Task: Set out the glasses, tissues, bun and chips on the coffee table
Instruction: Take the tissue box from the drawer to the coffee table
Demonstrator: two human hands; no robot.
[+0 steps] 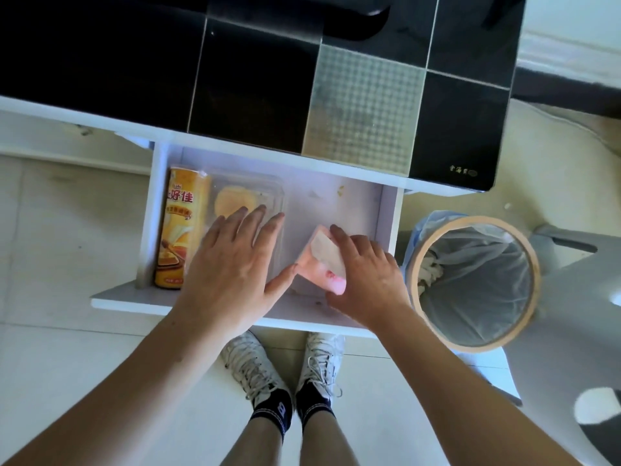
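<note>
An open white drawer (pixel 339 213) sticks out from under the black glass coffee table (pixel 255 82). A yellow chips can (pixel 178 227) lies along the drawer's left wall. Beside it sits a clear plastic box with a bun (pixel 235 200) inside. My left hand (pixel 235 264) hovers flat over that box, fingers spread, holding nothing. My right hand (pixel 366 277) grips a small pink tissue pack (pixel 322 260) in the drawer's middle. No glasses are in view.
A round bin (pixel 477 284) with a blue liner stands right of the drawer. A grey-white shape (pixel 571 314) lies at the far right. My two feet in white sneakers (pixel 285 364) stand on the pale tiled floor below the drawer front.
</note>
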